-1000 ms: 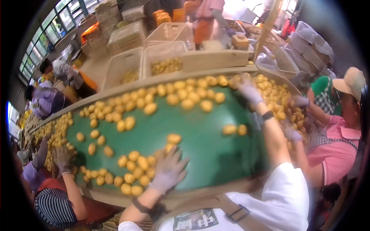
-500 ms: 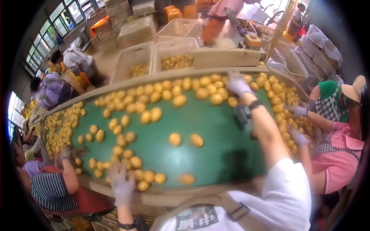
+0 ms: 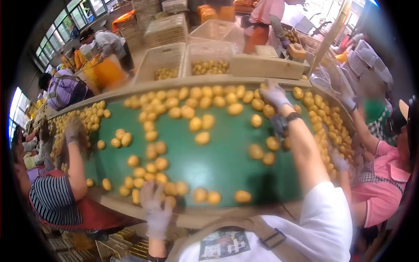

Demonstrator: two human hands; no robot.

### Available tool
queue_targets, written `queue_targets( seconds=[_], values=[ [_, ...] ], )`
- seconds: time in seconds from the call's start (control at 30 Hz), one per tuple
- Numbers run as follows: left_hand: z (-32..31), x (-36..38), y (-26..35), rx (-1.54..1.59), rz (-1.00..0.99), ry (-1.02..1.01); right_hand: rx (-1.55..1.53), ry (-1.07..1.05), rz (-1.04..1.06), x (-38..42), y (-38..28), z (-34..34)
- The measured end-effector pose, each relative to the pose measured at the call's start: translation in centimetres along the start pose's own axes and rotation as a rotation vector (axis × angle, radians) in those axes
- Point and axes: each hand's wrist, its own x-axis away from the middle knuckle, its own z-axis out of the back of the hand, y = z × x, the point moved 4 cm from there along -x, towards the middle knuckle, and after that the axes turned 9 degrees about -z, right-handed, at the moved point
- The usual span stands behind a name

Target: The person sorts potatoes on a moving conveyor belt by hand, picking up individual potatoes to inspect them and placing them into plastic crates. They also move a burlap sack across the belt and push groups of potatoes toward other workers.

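Yellow potatoes point(image 3: 202, 138) lie scattered and in clusters over a green conveyor belt point(image 3: 209, 168). My left hand point(image 3: 156, 212), in a pale glove, is at the near edge with its fingers apart, touching potatoes point(image 3: 169, 188) beside its fingertips. Across the belt, my right hand point(image 3: 276, 97), also gloved, reaches palm down to the far rail, beside a row of potatoes point(image 3: 257, 104). Its fingers look stretched out, though slightly blurred, and I see nothing held in them. A dark band with a device point(image 3: 283, 124) is on my right wrist.
A wooden rail point(image 3: 196, 83) borders the belt. Beyond it stand white crates point(image 3: 162, 59) partly filled with potatoes and a wooden box point(image 3: 267, 66). Dense potato piles point(image 3: 334, 126) line the right end. Co-workers' hands point(image 3: 75, 131) work at both sides; more people stand behind.
Potatoes on the belt have shifted right. My left hand has moved right along the near edge; my right hand stays by the far rail. The left co-worker's hand has moved up to the potato pile.
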Motion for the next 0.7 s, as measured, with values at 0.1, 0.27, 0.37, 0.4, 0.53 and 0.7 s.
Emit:
queue_targets(
  seconds=[0.1,0.27,0.37,0.4,0.53,0.7],
  values=[
    [-0.5,0.0,1.6,0.067,0.000,0.022,-0.150,-0.336,0.066,1.7,0.9,-0.1],
    [-4.1,-4.3,7.9,0.252,-0.425,-0.187,0.061,-0.305,0.296,5.4,4.2,-5.6],
    [-5.7,-4.7,9.2,0.293,-0.607,-0.330,0.121,-0.310,0.342,12.2,0.0,-3.9],
    [-6.5,-4.6,9.1,0.304,-0.651,-0.378,-0.020,-0.302,0.302,13.7,-0.2,-3.2],
    [-5.8,-3.5,6.8,0.251,-0.641,-0.405,-0.382,0.308,0.566,17.9,1.6,6.4],
    [-5.5,-2.4,5.4,0.079,-0.579,-0.384,-0.368,0.923,0.563,17.1,6.6,21.4]
  ],
)
